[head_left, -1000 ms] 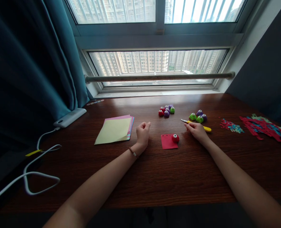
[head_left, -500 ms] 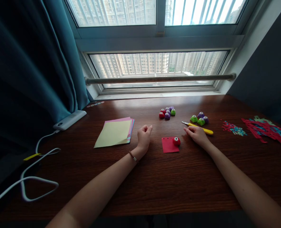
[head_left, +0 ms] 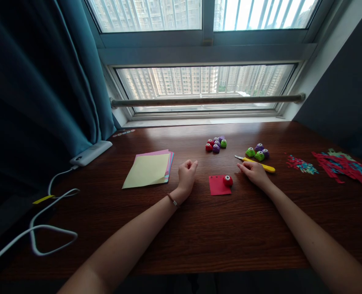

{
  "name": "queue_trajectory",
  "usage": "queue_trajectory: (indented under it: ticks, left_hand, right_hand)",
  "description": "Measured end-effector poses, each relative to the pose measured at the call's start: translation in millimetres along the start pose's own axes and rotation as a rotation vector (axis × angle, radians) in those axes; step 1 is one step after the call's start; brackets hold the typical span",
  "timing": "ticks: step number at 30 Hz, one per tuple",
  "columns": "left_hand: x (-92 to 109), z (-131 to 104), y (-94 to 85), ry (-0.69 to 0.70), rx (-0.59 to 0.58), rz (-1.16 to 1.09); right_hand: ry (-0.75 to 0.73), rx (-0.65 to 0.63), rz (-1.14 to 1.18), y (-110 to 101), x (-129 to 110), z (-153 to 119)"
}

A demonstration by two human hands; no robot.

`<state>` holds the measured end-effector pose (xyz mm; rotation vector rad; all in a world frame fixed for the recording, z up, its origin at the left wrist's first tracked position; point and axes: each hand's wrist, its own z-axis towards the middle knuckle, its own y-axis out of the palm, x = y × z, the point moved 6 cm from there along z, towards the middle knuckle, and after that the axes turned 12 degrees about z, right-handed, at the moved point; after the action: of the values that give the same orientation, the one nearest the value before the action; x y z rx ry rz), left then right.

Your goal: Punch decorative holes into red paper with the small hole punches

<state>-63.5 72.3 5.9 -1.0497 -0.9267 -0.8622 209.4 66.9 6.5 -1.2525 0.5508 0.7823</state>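
My left hand (head_left: 187,177) rests on the desk as a loose fist, with nothing visible in it. Between my hands lies a small red paper square (head_left: 216,188) with small holes along its top edge. A red craft paper punch (head_left: 228,181) sits on the paper's right side. To the right of it, my right hand (head_left: 254,172) lies on the desk, its fingers curled together and nothing seen in them. Just behind that hand is a yellow-handled craft knife (head_left: 267,168), its blade pointing left. Several green and purple punches (head_left: 260,155) stand behind the knife.
A stack of coloured paper (head_left: 147,170) lies left of my left hand. More punches (head_left: 216,148) are grouped at the back. On the right are punched-out bits (head_left: 303,165) and a heap of paper strips (head_left: 343,165). A white power strip (head_left: 92,153) with a cable borders the curtain.
The view has shifted very slightly. Both hands and the things on the desk keep their places.
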Motion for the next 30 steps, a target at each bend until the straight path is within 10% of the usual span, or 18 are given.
queue_trajectory:
  ticks: [30]
  left_hand:
    - [2.6, 0.2, 0.2, 0.018, -0.011, 0.040]
  right_hand:
    - [-0.006, -0.008, 0.001, -0.3, -1.3, 0.6]
